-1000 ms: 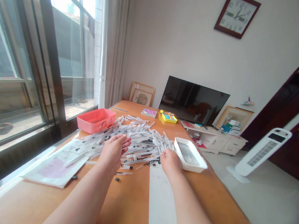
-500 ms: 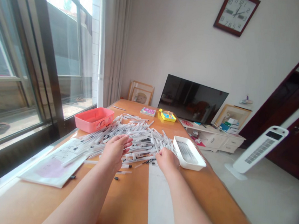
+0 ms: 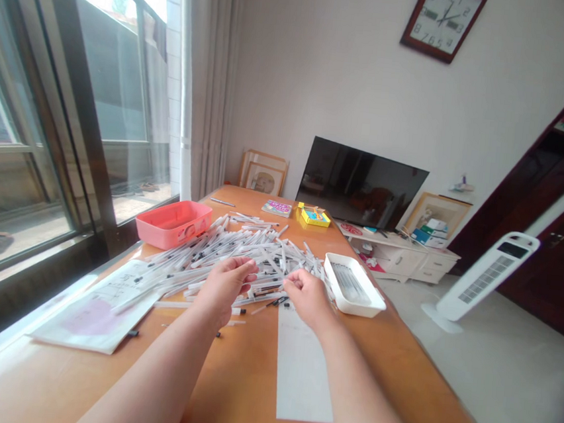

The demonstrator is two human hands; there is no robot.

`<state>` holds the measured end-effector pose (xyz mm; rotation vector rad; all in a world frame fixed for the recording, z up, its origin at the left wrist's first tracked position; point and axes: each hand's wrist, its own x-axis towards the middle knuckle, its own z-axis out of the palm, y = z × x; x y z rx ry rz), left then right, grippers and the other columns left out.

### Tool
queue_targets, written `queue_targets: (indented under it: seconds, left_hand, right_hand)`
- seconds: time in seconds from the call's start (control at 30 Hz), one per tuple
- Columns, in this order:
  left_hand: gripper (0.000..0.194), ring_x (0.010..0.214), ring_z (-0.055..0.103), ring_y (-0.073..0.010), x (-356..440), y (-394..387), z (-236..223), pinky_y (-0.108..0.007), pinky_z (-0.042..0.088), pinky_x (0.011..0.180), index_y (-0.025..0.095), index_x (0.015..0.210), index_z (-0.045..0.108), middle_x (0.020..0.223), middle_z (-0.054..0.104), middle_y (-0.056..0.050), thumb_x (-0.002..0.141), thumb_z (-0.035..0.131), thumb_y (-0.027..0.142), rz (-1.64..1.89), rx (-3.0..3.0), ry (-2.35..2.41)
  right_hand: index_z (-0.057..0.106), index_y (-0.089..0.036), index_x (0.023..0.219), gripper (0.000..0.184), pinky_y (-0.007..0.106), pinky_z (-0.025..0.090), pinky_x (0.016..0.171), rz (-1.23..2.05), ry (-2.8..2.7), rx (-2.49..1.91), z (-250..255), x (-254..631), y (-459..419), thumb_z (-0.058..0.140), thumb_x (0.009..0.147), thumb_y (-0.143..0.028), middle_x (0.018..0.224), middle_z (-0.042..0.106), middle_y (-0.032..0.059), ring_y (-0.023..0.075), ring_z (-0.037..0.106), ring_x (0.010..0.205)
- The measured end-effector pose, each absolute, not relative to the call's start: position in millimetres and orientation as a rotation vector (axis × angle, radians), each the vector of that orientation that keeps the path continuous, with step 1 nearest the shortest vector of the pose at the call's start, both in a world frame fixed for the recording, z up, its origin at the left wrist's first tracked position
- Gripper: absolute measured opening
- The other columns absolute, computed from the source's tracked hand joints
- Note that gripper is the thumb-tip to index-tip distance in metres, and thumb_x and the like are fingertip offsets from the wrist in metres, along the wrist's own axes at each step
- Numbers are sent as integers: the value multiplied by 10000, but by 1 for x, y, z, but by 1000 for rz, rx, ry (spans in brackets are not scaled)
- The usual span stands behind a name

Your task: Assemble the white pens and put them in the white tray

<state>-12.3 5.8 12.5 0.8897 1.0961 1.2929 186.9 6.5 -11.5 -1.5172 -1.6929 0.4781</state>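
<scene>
A large loose heap of white pens with black parts (image 3: 242, 254) covers the middle of the wooden table (image 3: 236, 380). My left hand (image 3: 224, 289) hovers over the heap's front edge, palm turned inward and fingers apart. My right hand (image 3: 308, 299) is just to its right, fingers curled together above the pens. Whether those fingers pinch a pen is hidden. A white rectangular tray (image 3: 353, 305) stands right of my right hand, with several pens (image 3: 349, 283) lying side by side in it.
A coral-pink plastic box (image 3: 173, 224) stands at the table's left, beside printed papers (image 3: 95, 310). A white paper strip (image 3: 303, 366) lies near me. A small book (image 3: 277, 208) and yellow box (image 3: 313, 216) sit at the far end. The window runs along the left.
My hands have drawn closer together over the heap, with my right hand moving left and its fingers curling inward. The view has also shifted slightly.
</scene>
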Motion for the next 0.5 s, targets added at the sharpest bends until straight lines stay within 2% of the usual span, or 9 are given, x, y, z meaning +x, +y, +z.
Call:
queue_targets:
  seconds: [0.13, 0.27, 0.37, 0.5]
  left_hand:
    - [415, 898, 657, -199, -8, 3, 14, -316, 462, 786, 178, 943, 669, 983, 724, -99, 691, 791, 484, 1259, 979, 1052]
    - [369, 801, 624, -165, -9, 5, 13, -290, 445, 734, 169, 810, 648, 891, 718, -83, 696, 779, 494, 1313, 953, 1078]
    - [373, 771, 613, -157, -12, 8, 13, -284, 448, 716, 167, 782, 633, 881, 716, -85, 673, 796, 484, 1384, 894, 1100]
    - [390, 692, 584, -138, -16, 10, 14, -274, 444, 664, 162, 801, 644, 826, 697, -70, 661, 799, 492, 1434, 875, 1093]
  right_hand:
    - [653, -208, 831, 191, 222, 350, 542, 672, -1783, -1288, -10, 171, 1, 604, 838, -392, 648, 560, -44, 116, 461, 578]
    - [675, -207, 925, 226, 224, 371, 568, 798, -1813, -1234, -10, 171, 1, 595, 858, -407, 686, 577, -38, 118, 471, 604]
    - [681, -215, 974, 200, 233, 380, 584, 701, -1799, -1357, -15, 181, 5, 561, 859, -328, 752, 628, -16, 133, 514, 640]
    - [692, -234, 923, 180, 239, 385, 629, 473, -1875, -1501, -19, 188, 7, 556, 807, -214, 846, 659, 5, 153, 567, 733]
